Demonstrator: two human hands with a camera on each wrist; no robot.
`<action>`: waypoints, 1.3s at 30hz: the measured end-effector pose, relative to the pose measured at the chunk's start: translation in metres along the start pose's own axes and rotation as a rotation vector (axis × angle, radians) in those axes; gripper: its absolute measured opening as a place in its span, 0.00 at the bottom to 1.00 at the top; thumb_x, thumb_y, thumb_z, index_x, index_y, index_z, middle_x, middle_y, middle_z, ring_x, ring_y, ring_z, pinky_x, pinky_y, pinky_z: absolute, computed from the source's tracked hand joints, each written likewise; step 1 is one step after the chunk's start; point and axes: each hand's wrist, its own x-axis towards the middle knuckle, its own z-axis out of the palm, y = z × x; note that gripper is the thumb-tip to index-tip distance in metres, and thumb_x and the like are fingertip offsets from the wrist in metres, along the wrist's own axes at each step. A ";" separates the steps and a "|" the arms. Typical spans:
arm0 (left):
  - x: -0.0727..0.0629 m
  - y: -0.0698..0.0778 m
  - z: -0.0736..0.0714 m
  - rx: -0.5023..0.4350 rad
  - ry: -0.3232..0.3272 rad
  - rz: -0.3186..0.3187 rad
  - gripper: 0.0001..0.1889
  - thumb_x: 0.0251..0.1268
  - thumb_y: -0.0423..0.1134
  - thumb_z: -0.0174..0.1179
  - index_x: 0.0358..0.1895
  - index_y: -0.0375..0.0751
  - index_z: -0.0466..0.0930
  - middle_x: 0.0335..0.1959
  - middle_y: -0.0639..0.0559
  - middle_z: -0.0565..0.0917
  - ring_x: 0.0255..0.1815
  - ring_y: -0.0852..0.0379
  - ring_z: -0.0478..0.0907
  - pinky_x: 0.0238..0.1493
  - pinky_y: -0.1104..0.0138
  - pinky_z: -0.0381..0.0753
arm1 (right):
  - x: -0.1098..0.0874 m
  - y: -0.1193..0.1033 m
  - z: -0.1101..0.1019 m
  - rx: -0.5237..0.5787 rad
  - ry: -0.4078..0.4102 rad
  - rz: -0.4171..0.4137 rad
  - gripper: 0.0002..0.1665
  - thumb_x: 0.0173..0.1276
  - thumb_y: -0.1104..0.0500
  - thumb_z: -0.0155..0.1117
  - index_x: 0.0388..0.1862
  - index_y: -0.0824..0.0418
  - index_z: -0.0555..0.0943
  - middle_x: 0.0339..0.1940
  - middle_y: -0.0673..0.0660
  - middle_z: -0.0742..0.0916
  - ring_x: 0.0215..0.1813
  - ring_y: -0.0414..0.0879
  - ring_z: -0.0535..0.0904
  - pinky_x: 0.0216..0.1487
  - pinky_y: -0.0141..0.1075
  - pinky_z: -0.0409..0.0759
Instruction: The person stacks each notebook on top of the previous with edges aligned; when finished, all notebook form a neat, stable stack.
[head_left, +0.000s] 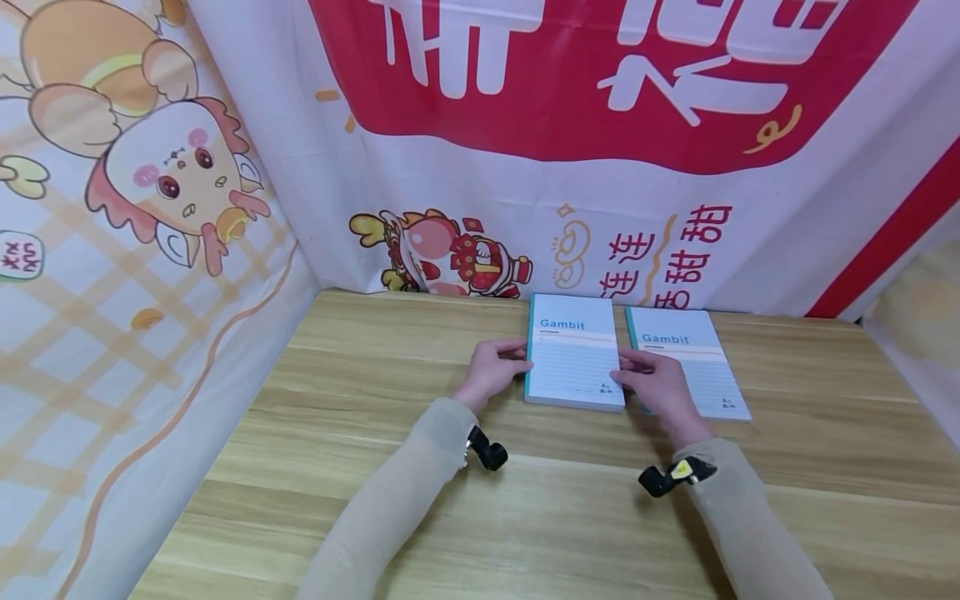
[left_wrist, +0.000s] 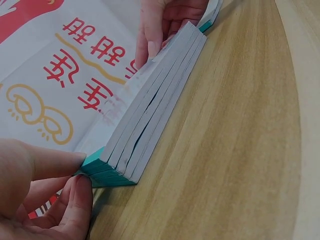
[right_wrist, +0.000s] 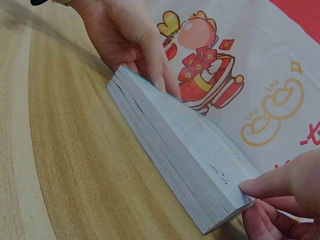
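A stack of several Gambit notebooks [head_left: 573,367], with pale blue and white covers and teal spines, lies between my two hands near the back of the table. My left hand [head_left: 491,371] grips its spine side, thumb at the upper edge and curled fingers lower down, as the left wrist view shows. On the opposite side my right hand [head_left: 660,387] holds the stack, its thumb at the top cover's edge [right_wrist: 245,187]. Narrow gaps show between the page blocks [left_wrist: 150,115]. Whether the stack's underside fully touches the table cannot be told.
Another Gambit notebook [head_left: 693,362] lies just right of the stack, partly covered by my right hand. Behind the wooden table [head_left: 570,517] hangs a printed red and white cloth [head_left: 450,183]. A cartoon-patterned cloth [head_left: 150,333] borders the left side.
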 end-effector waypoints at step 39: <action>-0.058 0.046 0.036 -0.219 -0.235 0.157 0.29 0.70 0.43 0.68 0.71 0.40 0.74 0.63 0.46 0.81 0.58 0.57 0.81 0.59 0.64 0.80 | -0.030 0.022 -0.054 0.019 0.021 0.002 0.54 0.65 0.23 0.58 0.79 0.55 0.67 0.76 0.61 0.71 0.74 0.61 0.64 0.69 0.62 0.67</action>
